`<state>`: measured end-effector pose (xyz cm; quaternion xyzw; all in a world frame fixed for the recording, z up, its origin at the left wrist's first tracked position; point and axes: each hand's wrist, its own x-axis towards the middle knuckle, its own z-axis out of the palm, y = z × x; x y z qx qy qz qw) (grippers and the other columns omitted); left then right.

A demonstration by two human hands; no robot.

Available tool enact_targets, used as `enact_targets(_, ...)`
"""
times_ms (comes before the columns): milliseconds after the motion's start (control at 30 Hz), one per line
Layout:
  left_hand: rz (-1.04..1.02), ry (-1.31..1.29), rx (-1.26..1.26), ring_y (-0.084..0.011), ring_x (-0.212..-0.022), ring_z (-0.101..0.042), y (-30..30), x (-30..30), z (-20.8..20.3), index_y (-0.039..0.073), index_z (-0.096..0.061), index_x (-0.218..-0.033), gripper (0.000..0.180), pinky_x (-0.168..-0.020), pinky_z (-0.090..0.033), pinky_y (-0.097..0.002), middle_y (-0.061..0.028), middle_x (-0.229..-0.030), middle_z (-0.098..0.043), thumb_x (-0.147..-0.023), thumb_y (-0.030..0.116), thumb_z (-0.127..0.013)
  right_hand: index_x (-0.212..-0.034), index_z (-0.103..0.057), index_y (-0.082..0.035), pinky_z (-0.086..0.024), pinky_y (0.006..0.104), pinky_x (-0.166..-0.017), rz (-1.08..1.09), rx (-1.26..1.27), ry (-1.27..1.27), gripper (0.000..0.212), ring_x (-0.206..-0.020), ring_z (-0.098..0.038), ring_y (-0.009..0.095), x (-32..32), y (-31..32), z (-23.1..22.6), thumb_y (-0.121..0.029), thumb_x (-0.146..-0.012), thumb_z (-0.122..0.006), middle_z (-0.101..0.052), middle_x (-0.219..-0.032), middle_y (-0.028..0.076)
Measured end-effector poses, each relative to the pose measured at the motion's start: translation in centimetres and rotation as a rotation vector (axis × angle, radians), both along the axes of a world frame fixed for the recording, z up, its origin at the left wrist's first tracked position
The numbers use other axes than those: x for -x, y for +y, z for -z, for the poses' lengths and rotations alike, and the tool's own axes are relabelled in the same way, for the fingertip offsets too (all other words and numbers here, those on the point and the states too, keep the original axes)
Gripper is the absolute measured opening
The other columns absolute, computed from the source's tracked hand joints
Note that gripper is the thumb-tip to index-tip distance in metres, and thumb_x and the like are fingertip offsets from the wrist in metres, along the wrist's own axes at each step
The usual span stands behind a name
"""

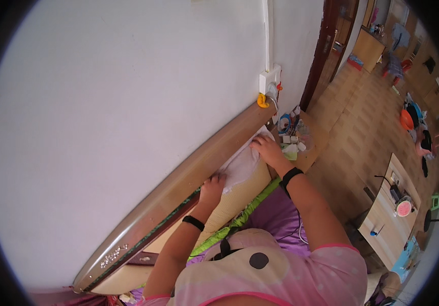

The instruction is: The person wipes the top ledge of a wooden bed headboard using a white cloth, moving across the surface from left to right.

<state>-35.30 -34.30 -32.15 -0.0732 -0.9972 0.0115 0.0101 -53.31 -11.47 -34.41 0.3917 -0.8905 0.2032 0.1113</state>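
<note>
A white cloth lies over the cream padded panel of the bed's headboard, just below its brown top rail. My left hand is at the cloth's near left end, fingers bent and closed on its edge by the rail. Farther right, my right hand holds the cloth's upper right part, its fingers curled over it. The fingertips of both hands are partly hidden. Each wrist has a black band.
A white wall socket with a yellow object sits above the rail's far end. Beside the headboard, a bedside stand carries small bottles and boxes. Purple bedding with green trim lies before me. A low table stands right.
</note>
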Motion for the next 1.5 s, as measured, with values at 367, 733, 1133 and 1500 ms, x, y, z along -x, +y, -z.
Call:
enact_targets(367, -0.07, 0.063, 0.034, -0.031, -0.087, -0.059, -0.6, -2.2, -0.7, 0.015, -0.055, -0.116, 0.039, -0.069, -0.055, -0.0419, -0.0103, -0.094, -0.056, -0.078, 0.008, -0.057, -0.102, -0.059, -0.012, -0.039, 0.0433, -0.098, 0.017, -0.127, 0.213, 0.024, -0.109, -0.052, 0.027, -2.4, -3.0, -0.1, -0.014, -0.079, -0.054, -0.057, -0.109, 0.007)
enact_targets(733, -0.209, 0.213, -0.127, -0.0274, -0.093, -0.059, -11.7, -21.3, -13.6, 0.016, -0.062, -0.111, 0.045, -0.076, -0.049, -0.0426, -0.0054, -0.107, -0.062, -0.066, 0.013, -0.067, -0.099, -0.06, -0.016, -0.048, 0.0376, -0.074, -0.385, 0.061, -0.215, 0.03, -0.088, -0.06, 0.026, -16.9, -10.8, -13.3, -0.014, -0.069, -0.065, -0.062, -0.091, 0.005)
enact_targets(1133, -0.61, 0.464, -0.054, -0.0319, -0.099, -0.059, -24.5, -29.3, -12.7, 0.008, -0.063, -0.104, 0.037, -0.087, -0.045, -0.0427, -0.0094, -0.105, -0.065, -0.072, -0.003, -0.049, -0.11, -0.059, -0.013, -0.036, 0.0473, -0.1, -0.677, 0.161, 0.233, 0.044, -0.117, -0.048, 0.024, -24.4, -27.9, -12.4, -0.023, -0.07, -0.074, -0.056, -0.121, 0.004)
enact_targets(1500, -0.619, 0.279, 0.2, -0.0362, -0.115, -0.048, -22.7, -29.1, -11.6, 0.023, -0.052, -0.131, 0.064, -0.092, -0.039, -0.0505, -0.017, -0.123, -0.052, -0.069, 0.022, -0.07, -0.113, -0.059, -0.017, -0.036, 0.0457, -0.101, -0.595, 0.346, 0.506, 0.036, -0.11, -0.049, 0.024, -25.2, -30.2, -10.2, -0.022, -0.078, -0.059, -0.054, -0.118, 0.001)
